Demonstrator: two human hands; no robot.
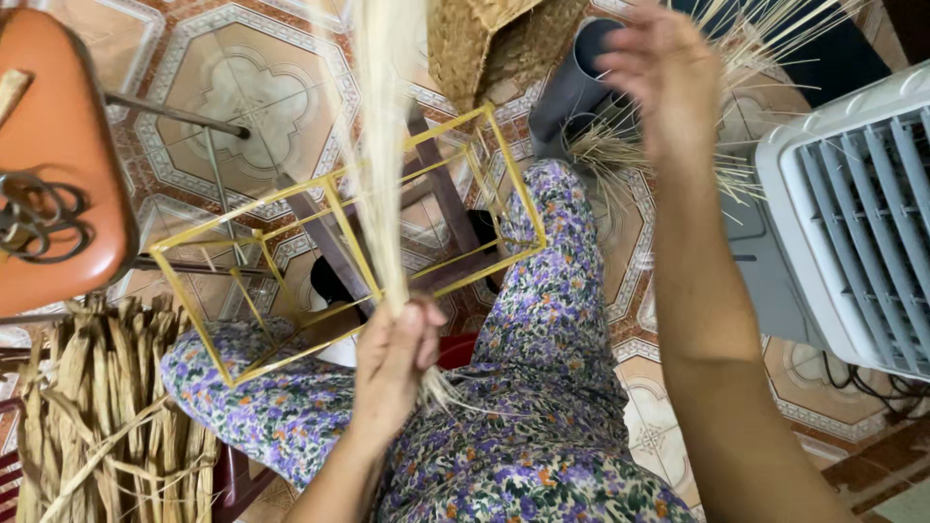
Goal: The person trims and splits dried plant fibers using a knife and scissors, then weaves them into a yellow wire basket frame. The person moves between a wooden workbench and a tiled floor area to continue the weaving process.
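My left hand (395, 356) is closed around the lower end of a bundle of pale straw fibres (383, 145) that rises straight up out of view. A yellow wire box frame (329, 184) rests on my lap just beyond that hand, over floral trousers (552, 387). My right hand (659, 77) is raised at the top right, fingers curled among thin straw strands (620, 150) that stick out of a grey tube (572, 92). Whether it grips any strand is not clear.
An orange stool seat (58, 165) with scissors (39, 218) on it stands at left. Dried flat leaves (107, 407) are bundled at bottom left. A woven basket piece (484, 44) hangs at top centre. A white fan unit (852, 213) stands at right on patterned floor tiles (242, 87).
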